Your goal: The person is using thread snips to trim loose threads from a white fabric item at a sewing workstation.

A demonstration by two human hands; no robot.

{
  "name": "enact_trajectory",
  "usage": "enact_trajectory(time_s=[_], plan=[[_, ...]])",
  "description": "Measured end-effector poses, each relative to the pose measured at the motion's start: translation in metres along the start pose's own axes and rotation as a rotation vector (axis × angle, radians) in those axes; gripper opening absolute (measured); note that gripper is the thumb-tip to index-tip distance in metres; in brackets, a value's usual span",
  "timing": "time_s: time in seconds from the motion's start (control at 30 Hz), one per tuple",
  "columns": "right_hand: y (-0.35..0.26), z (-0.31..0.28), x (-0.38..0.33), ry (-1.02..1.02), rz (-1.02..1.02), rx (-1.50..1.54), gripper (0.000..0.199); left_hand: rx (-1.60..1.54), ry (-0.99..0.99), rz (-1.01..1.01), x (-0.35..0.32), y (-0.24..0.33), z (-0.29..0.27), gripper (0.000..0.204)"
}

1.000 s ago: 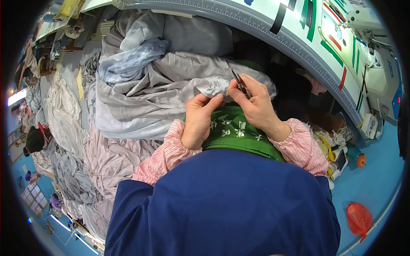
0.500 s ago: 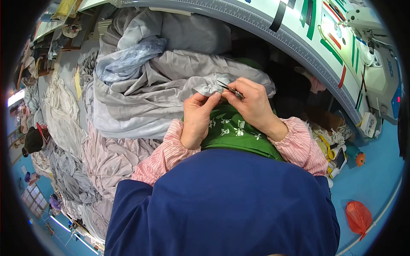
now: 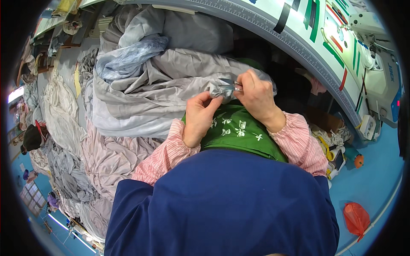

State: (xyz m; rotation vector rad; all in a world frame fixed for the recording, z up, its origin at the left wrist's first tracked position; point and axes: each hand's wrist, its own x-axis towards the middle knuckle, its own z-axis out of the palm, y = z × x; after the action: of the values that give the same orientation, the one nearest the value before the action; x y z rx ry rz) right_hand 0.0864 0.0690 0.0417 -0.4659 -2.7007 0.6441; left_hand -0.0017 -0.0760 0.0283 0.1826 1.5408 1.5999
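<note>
Your left hand (image 3: 200, 117) pinches a bunched corner of the grey fabric (image 3: 222, 90) just above the green apron (image 3: 239, 134). Your right hand (image 3: 256, 96) grips small snips (image 3: 230, 83), their long axis pointing left, tips touching the bunch. Right hand is nearer.

right hand (image 3: 256, 96) lowered, snips (image 3: 230, 84) levelled onto grey fabric (image 3: 220, 90)
</note>
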Motion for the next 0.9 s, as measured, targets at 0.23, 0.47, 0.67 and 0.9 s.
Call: enact_trajectory(time_s=[0.23,0.47,0.67,0.9], plan=[[-0.014,-0.003,0.002,-0.132,0.4,1.048,0.008,-0.121,-0.013,-0.106,0.002,-0.002,0.0,0.012],[-0.009,-0.001,0.002,-0.131,0.649,1.436,0.014,-0.166,-0.015,-0.101,0.0,0.0,-0.002,0.011],[0.004,-0.002,-0.02,0.088,0.289,0.863,0.023,-0.248,0.017,-0.034,0.0,0.001,0.0,0.012],[0.008,0.021,-0.018,0.122,0.101,0.526,0.033,-0.667,-0.06,-0.16,0.003,0.01,0.009,0.015]])
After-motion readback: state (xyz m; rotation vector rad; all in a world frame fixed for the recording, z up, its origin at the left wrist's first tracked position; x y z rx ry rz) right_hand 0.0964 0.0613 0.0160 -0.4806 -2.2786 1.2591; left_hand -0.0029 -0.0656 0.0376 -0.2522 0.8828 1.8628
